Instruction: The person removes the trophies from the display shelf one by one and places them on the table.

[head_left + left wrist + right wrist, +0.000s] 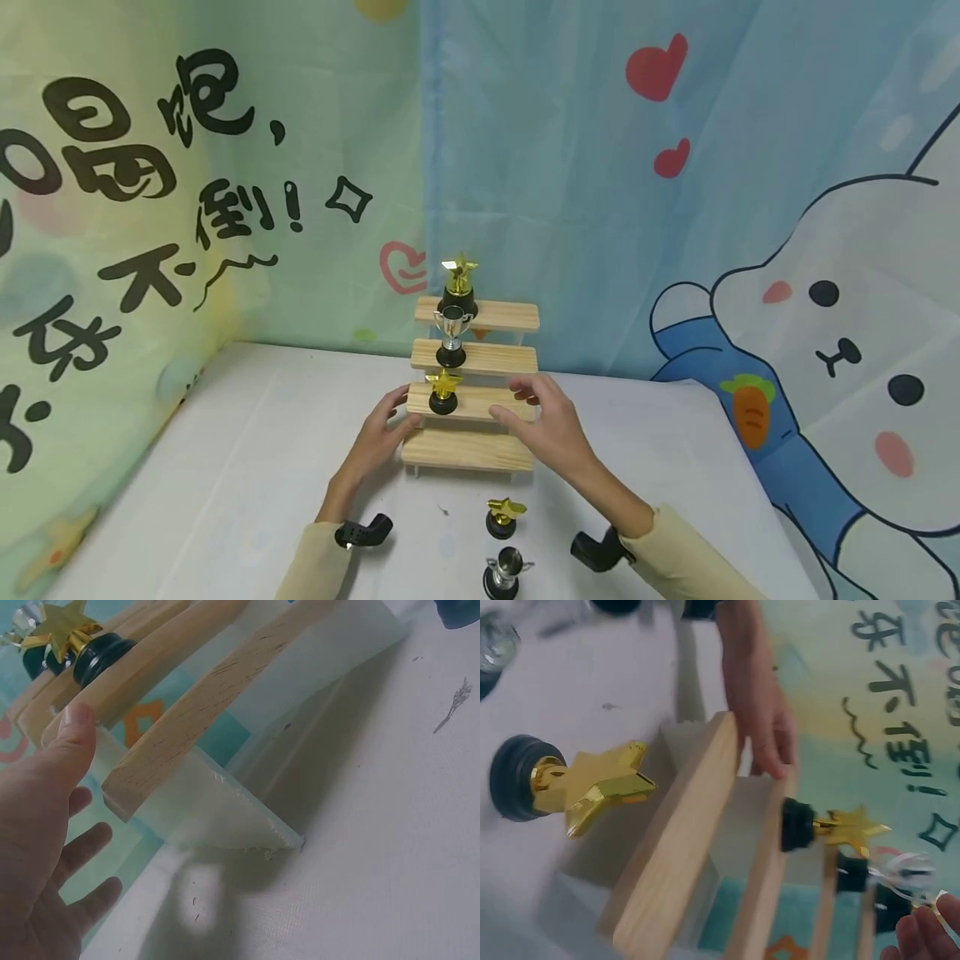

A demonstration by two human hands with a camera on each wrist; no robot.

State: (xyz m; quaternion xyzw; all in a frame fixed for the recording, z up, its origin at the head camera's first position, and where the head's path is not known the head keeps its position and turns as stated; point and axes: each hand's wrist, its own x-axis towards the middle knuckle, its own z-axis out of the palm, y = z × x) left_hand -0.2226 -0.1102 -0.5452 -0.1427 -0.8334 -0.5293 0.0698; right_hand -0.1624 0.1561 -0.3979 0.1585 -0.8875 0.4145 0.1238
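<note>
A stepped wooden rack (468, 452) stands on the table with clear side panels. My left hand (378, 435) is at its left end; in the left wrist view the thumb (75, 735) touches a step's end and the other fingers are spread. By the rack's right side, my right hand (553, 427) holds nothing, its fingers loosely bent. Down the rack's left half stand a gold star trophy (460, 279) on the top step, a silver cup trophy (452, 327) below it, and a smaller gold star trophy (443, 390) one step lower. The lowest step carries nothing.
In front of the rack, another gold star trophy (504, 515) and a silver cup trophy (506, 571) stand on the white tabletop (255, 467). A printed curtain (555, 208) hangs right behind the rack. Each wrist wears a black device (365, 531).
</note>
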